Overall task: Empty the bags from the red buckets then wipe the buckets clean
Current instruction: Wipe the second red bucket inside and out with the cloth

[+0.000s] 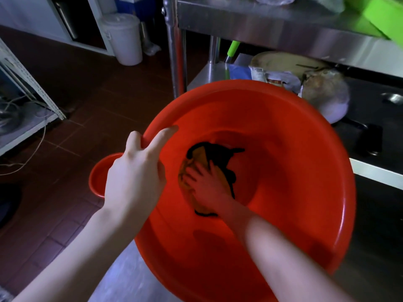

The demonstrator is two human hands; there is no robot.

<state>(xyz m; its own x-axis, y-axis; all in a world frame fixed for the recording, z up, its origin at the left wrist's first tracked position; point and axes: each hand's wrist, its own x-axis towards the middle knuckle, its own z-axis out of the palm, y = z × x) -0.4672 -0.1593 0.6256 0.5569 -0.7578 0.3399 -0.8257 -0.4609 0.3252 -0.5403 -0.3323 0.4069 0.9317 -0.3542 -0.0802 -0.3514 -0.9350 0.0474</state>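
A large red bucket [283, 149] fills the middle of the view, tilted toward me. My left hand [137, 171] grips its left rim, thumb outside and fingers curled over the edge. Deep inside, my right hand [207, 182] presses a yellow cloth with a dark edge [209, 153] flat against the bucket's bottom, fingers spread. No bag is visible inside. A second, smaller red bucket [98, 177] sits on the floor to the left, mostly hidden behind my left hand.
A steel shelf unit [261, 25] stands behind the bucket, with bags [274, 77] and a pan [327, 99] on its lower level. A white lidded bin [124, 38] stands at the back. A white rack [32, 92] is on the left over a tiled floor [76, 88].
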